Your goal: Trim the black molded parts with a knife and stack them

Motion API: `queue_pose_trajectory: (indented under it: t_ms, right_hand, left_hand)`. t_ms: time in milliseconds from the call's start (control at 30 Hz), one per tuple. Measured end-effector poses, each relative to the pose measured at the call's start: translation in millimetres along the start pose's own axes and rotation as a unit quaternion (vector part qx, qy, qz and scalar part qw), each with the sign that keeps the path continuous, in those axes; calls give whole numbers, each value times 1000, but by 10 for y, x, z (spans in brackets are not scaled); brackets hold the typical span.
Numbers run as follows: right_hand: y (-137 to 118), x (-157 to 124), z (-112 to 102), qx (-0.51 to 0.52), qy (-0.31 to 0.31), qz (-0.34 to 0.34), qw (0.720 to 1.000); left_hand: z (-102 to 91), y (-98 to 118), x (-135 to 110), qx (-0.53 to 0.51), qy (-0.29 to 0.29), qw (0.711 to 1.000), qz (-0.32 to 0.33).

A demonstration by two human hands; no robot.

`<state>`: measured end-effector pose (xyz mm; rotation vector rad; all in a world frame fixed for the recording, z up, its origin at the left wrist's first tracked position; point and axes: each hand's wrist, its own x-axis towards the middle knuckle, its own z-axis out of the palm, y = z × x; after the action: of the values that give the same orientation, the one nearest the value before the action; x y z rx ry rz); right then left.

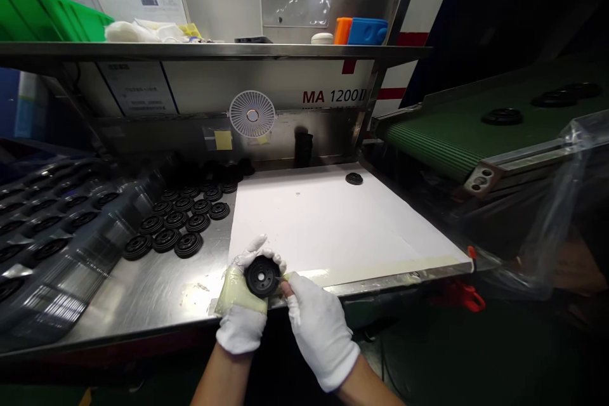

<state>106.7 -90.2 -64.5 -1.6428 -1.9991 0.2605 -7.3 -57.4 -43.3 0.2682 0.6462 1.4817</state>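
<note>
My left hand [245,292], in a white glove with a yellowish palm, grips a round black ridged plastic part [262,276] with a light hole at its centre. The part is tilted so one face shows, above the front edge of the table. My right hand [318,320], also gloved, is closed in a pinch close to the part's right rim, a bare fingertip showing. Something thin seems to stick out of this pinch, too small to name. Several similar black parts [176,220] lie in rows to the left, and one single black part [354,178] rests on the white sheet [328,228].
Trays of black parts [52,222] stand at the far left. A green conveyor belt [442,133] carries a few parts on the right. Above the table runs a metal shelf [214,51] with a green bin [47,19]; a small white fan [252,114] is below it.
</note>
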Motion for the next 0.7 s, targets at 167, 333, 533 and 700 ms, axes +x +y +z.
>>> queue_pose_trajectory:
  t_ms: [167, 333, 533, 700]
  right_hand:
    - [-76, -63, 64, 18, 9, -8, 1000]
    - [-89, -75, 72, 27, 6, -20, 999]
    - [18, -54, 60, -3, 6, 7, 1000]
    - [-54, -90, 82, 13, 5, 0, 1000]
  left_hand:
    - [-80, -111, 88, -36, 17, 997, 65]
    - [-72, -98, 29, -26, 3, 998, 56]
    - [-80, -72, 13, -47, -14, 999, 6]
    - [-103, -126, 58, -64, -11, 997, 49]
